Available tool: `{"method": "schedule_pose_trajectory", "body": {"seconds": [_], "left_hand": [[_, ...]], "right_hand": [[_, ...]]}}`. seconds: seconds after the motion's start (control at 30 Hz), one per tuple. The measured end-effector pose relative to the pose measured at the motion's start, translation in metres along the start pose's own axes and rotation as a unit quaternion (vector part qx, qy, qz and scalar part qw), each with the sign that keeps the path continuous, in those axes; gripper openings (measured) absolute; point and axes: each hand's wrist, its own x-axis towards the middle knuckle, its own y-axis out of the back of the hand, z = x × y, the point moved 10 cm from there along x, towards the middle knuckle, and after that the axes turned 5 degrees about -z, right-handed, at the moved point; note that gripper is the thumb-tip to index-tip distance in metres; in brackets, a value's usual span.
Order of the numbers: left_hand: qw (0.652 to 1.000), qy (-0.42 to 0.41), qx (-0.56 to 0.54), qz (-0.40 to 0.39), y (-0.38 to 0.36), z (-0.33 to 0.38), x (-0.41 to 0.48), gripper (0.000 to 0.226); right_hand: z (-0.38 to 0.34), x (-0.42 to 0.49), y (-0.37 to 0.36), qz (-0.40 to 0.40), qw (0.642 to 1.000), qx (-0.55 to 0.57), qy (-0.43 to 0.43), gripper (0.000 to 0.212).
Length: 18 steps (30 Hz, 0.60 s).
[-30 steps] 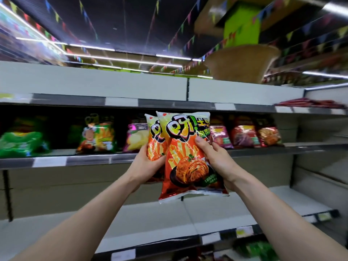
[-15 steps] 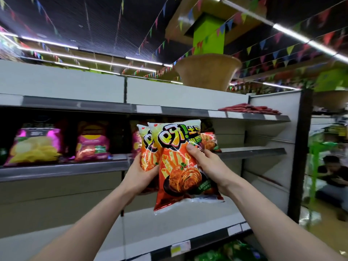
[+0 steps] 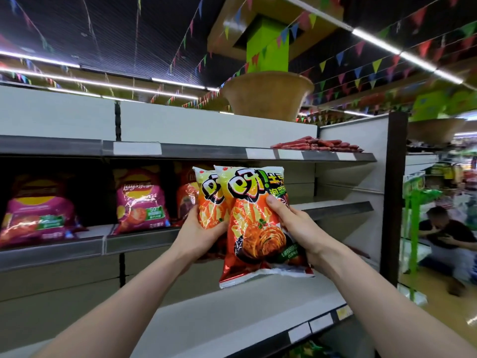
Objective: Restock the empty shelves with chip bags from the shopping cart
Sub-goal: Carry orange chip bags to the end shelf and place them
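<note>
I hold two orange and yellow chip bags upright in front of the shelving. My left hand (image 3: 200, 232) grips the rear bag (image 3: 207, 200) from below and behind. My right hand (image 3: 293, 223) grips the front bag (image 3: 254, 226), thumb across its face. The front bag overlaps the rear one. Behind them the right end of the middle shelf (image 3: 335, 209) is bare. The wide lower shelf (image 3: 232, 313) below my hands is bare too. The shopping cart is out of view.
Pink and red chip bags (image 3: 140, 200) stand on the middle shelf at left. Red sausage packs (image 3: 317, 145) lie on the top shelf. The dark shelf end post (image 3: 395, 197) is at right. Beyond it a person (image 3: 446, 241) crouches in the aisle.
My view has swung right along the shelves; the green and yellow bags slid out of frame at left, and the shelf end and crouching person came in. Both hands keep their bags.
</note>
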Motion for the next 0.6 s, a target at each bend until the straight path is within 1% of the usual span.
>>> {"method": "schedule_pose_trajectory", "body": {"seconds": [0.07,0.2,0.23,0.37,0.43,0.5,0.6], "left_hand": [[1.0,-0.002,0.006,0.004,-0.009,0.002,0.015,0.09],[0.999,-0.01,0.038,0.022,-0.023,0.003,0.051,0.086],[0.999,-0.007,0.041,0.019,-0.027,0.002,0.061,0.087],[0.998,0.013,0.062,0.019,-0.042,-0.003,0.093,0.09],[0.998,0.021,0.059,0.025,-0.049,-0.005,0.103,0.089],[0.997,0.023,0.067,0.035,-0.055,-0.006,0.11,0.09],[0.994,0.022,0.086,0.063,-0.06,-0.005,0.119,0.095]], "right_hand": [[0.004,0.016,0.015,0.005,1.0,0.007,-0.005,0.081],[0.007,0.049,0.043,0.012,1.0,-0.015,-0.012,0.102],[0.007,0.056,0.05,0.012,1.0,-0.017,-0.013,0.104],[0.008,0.079,0.073,0.008,1.0,-0.012,-0.013,0.087],[0.013,0.091,0.081,0.001,1.0,-0.009,-0.021,0.084],[0.018,0.101,0.089,-0.009,0.999,-0.005,-0.034,0.082],[0.022,0.115,0.1,-0.037,0.998,0.011,-0.05,0.071]]}}
